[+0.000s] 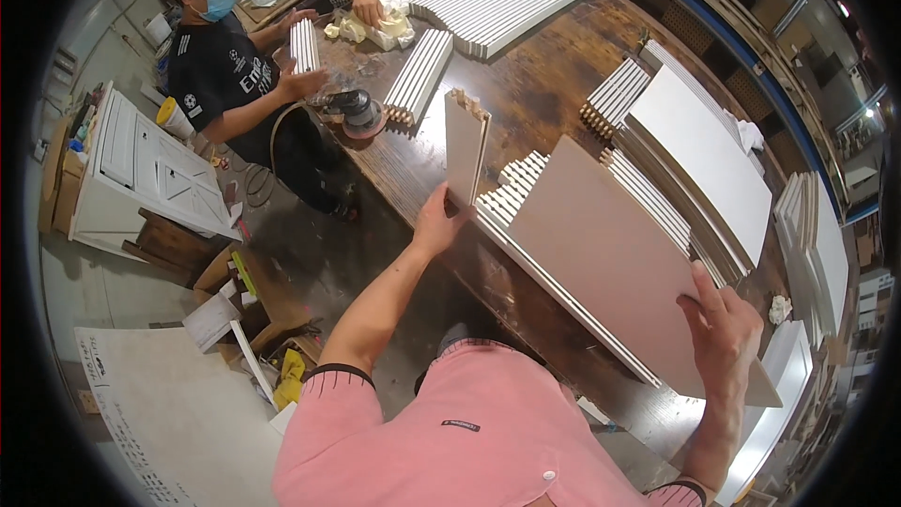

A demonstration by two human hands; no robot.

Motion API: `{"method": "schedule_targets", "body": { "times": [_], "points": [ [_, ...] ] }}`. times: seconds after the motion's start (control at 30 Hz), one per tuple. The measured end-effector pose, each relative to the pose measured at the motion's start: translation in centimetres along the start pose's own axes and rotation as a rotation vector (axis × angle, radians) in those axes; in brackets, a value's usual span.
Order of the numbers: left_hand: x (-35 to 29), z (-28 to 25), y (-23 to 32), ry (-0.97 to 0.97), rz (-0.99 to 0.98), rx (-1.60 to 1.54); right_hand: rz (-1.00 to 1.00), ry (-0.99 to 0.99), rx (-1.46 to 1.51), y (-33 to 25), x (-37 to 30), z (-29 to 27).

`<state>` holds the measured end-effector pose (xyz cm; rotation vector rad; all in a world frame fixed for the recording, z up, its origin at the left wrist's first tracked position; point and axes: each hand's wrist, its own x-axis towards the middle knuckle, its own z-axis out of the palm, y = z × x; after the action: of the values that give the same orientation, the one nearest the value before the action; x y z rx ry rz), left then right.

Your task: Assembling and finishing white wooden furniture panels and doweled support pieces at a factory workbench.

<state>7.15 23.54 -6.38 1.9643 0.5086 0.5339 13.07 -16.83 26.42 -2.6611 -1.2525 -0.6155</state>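
My left hand (439,222) is closed round the near end of a narrow pale board (465,150), held on edge, with a notched far end. My right hand (723,321) grips the right edge of a large flat brownish panel (601,253). That panel slants over a layer of white strips (523,176), which shows along its left side and far end. A long white-edged strip (572,305) runs beside the panel near the table's front edge. How my right fingers sit under the panel is partly hidden.
Around the wooden table (535,75) stand two co-workers; one, in a black shirt (221,75), holds white strips (304,45). An orbital sander (358,115) rests at the table's left edge. White panels (699,150) are stacked right; a large slatted stack (502,5) lies far. Cartons (267,296) stand left.
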Motion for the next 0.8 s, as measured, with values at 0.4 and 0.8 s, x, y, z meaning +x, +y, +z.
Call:
{"method": "schedule_targets", "body": {
  "times": [0.4, 0.8],
  "points": [
    [-0.2, 0.3, -1.4, -0.035, -0.042, 0.013, -0.056, -0.027, -0.027, -1.2, 0.1, 1.8],
    [-0.2, 0.0, -0.8, -0.026, -0.055, -0.122, 0.000, -0.006, -0.001, -1.5, -0.2, 2.2]
  ]
}}
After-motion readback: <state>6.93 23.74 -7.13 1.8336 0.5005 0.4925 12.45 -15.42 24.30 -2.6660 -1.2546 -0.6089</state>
